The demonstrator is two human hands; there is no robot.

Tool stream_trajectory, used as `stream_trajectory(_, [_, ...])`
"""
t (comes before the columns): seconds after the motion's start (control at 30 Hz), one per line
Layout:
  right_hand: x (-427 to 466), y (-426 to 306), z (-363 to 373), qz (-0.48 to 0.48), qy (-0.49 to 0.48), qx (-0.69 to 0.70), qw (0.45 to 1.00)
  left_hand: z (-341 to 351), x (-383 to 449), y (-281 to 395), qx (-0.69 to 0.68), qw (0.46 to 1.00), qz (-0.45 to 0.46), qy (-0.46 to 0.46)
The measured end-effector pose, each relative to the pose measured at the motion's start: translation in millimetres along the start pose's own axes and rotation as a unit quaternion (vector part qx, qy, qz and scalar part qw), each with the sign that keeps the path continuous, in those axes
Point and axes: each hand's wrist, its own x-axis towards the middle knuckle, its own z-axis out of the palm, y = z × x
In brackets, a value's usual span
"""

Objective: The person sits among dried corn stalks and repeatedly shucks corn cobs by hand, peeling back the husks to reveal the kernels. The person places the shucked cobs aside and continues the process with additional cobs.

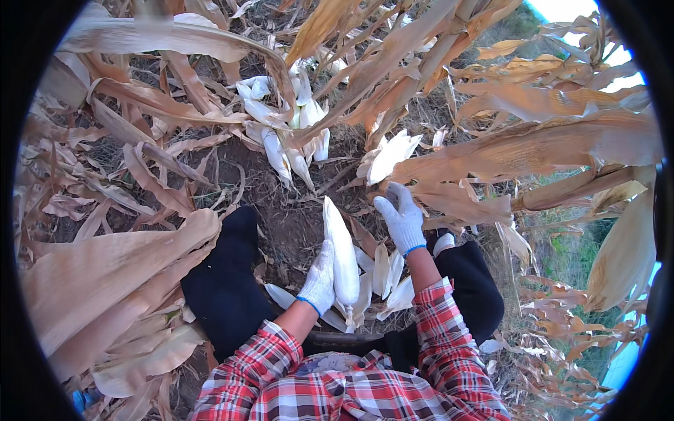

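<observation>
An ear of corn in its pale husk points away from me, its stalk end toward my body. My left hand, in a white knit glove with a blue cuff, grips it along its left side; the fingers are hidden beneath it. My right hand, gloved the same way, is raised with fingers apart and holds nothing that I can see. Its fingertips are close to a dry brown corn leaf. Loose husk pieces lie on the ground between my legs.
A pile of husked-over corn ears lies ahead on bare soil. Another pale ear rests right of it. Leaning dry stalks cross above. A broad dry leaf covers my left side, and a hanging ear is far right.
</observation>
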Motion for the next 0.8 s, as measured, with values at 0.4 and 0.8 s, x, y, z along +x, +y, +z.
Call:
stream_trajectory(0.4, [-145.7,-2.3,16.3,0.133,-0.109,0.232,0.957,34.4,-74.2,-26.0,0.581,0.811,0.065,-0.019])
stream_trajectory(0.8, [-162.5,-4.8,34.9,0.175,-0.095,0.42,0.885,-19.3,-68.9,-9.0,0.23,0.969,0.009,-0.083])
